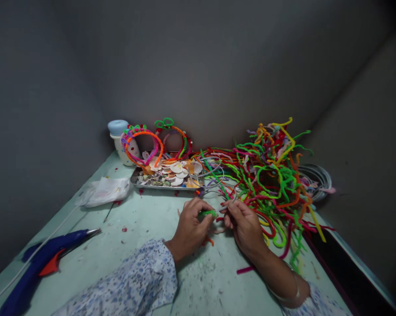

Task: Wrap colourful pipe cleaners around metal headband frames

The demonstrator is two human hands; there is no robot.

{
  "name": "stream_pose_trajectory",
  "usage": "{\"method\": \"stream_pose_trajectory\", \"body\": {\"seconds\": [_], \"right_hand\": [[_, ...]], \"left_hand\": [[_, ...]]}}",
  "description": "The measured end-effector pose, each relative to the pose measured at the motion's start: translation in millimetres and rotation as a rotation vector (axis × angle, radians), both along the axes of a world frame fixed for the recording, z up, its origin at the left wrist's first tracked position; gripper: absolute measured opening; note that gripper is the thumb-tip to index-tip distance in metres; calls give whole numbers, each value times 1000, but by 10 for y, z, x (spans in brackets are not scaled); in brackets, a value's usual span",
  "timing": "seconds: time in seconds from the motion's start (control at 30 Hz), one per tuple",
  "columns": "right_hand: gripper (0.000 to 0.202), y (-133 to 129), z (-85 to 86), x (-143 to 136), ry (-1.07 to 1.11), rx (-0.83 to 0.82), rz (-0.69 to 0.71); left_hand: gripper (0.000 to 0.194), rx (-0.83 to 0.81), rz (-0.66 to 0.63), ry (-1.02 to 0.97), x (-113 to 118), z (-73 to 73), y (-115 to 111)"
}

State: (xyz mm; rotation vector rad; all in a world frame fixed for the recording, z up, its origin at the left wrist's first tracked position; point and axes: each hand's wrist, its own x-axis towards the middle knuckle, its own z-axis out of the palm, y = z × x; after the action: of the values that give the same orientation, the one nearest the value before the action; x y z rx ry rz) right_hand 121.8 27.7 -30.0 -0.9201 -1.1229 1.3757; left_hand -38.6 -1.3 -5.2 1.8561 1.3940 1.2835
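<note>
My left hand (191, 221) is closed in a pinch around a green fuzzy pipe cleaner (208, 213), at the middle of the table. Close on its right, my right hand (245, 226) pinches the end of a thin silver wire (223, 208) that points at the green piece. Whether wire and pipe cleaner touch is too small to tell. Silvery wire loops (222, 173) rise just beyond my fingers. A magenta pipe cleaner (245, 270) pokes out beneath my right forearm.
Behind lies a metal tray (166, 188) of shells, with fuzzy headbands (161, 153) on it. A tangled pipe cleaner pile (276, 171) fills the right, beside a wire coil (326, 180). Left are a white bottle (125, 151), plastic bag (107, 191) and blue glue gun (43, 263) with cord.
</note>
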Motion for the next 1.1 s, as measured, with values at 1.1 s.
{"method": "stream_pose_trajectory", "body": {"seconds": [1.1], "right_hand": [[29, 16, -12, 5, 22, -13, 11]], "left_hand": [[13, -95, -36, -169, 2, -43, 50]]}}
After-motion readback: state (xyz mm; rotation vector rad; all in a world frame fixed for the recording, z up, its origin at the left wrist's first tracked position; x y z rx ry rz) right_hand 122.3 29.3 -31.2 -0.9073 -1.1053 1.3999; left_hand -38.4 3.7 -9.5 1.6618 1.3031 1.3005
